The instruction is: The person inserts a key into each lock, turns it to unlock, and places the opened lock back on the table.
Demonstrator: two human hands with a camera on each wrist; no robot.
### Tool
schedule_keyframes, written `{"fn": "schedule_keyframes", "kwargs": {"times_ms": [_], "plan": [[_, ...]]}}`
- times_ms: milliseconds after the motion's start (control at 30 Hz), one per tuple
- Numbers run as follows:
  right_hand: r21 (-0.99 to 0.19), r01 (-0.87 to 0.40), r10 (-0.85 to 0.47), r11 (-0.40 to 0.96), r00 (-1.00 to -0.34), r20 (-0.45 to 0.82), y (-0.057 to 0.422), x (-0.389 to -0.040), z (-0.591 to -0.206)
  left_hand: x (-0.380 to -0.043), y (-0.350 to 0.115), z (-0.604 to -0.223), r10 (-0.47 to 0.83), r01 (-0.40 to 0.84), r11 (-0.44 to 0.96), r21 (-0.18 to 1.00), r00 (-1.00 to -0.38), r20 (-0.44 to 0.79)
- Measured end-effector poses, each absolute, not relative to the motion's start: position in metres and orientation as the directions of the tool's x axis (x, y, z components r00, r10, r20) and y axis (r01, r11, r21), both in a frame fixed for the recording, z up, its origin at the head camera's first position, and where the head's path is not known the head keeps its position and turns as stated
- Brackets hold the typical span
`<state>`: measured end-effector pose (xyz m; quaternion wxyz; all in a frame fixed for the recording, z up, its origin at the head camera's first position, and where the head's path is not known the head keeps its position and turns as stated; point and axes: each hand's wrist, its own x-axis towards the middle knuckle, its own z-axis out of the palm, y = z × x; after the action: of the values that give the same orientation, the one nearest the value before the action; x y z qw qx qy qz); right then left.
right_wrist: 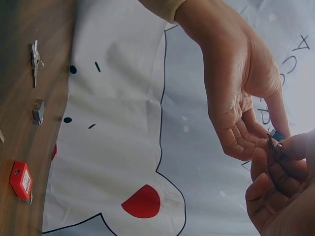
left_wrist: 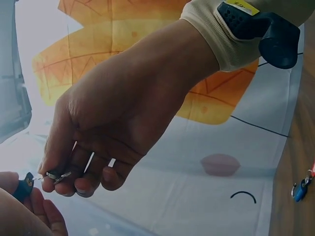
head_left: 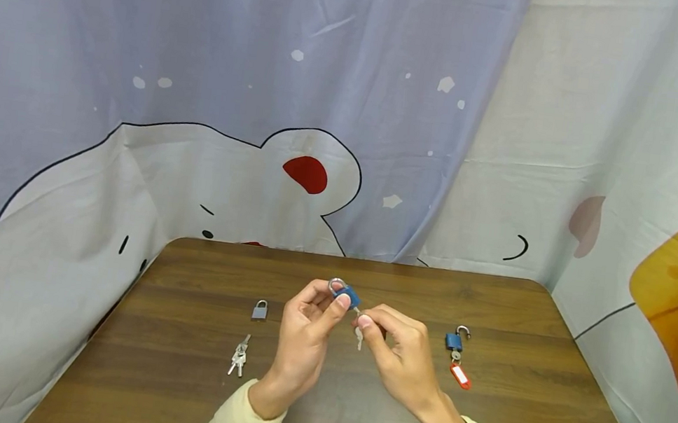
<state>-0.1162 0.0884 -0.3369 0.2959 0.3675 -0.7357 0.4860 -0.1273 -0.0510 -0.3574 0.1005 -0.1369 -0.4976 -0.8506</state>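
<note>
A blue padlock is pinched between the thumb and fingers of my left hand, its silver shackle pointing up and left. My right hand pinches a key at the padlock's lower end, with its tip right at the keyway. From the same fingers hangs another key. In the left wrist view the right hand shows large, with a ring and keys at its fingertips. The right wrist view shows the left hand with the padlock partly hidden by fingers.
On the wooden table a small grey padlock and a bunch of keys lie left. At right lies an opened blue padlock with a red key tag. The right wrist view also shows a red padlock.
</note>
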Motion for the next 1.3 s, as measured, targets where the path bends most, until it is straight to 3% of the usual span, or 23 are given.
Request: {"fn": "schedule_keyframes", "kwargs": {"times_ms": [433, 933, 1300], "plan": [[-0.504, -0.815, -0.244, 0.285, -0.571, 0.784, 0.093, -0.131, -0.364, -0.126, -0.045, -0.365, -0.037, 0.304, -0.466, 0.831, -0.945, 0.325], [-0.531, -0.801, -0.244, 0.277, -0.593, 0.767, 0.095, -0.131, -0.367, -0.127, -0.043, -0.369, -0.009, 0.312, -0.426, 0.849, -0.940, 0.340], [-0.667, -0.711, -0.284, 0.222, -0.701, 0.653, 0.099, -0.130, -0.368, -0.126, -0.044, -0.369, 0.030, 0.308, -0.430, 0.848, -0.934, 0.355]]}}
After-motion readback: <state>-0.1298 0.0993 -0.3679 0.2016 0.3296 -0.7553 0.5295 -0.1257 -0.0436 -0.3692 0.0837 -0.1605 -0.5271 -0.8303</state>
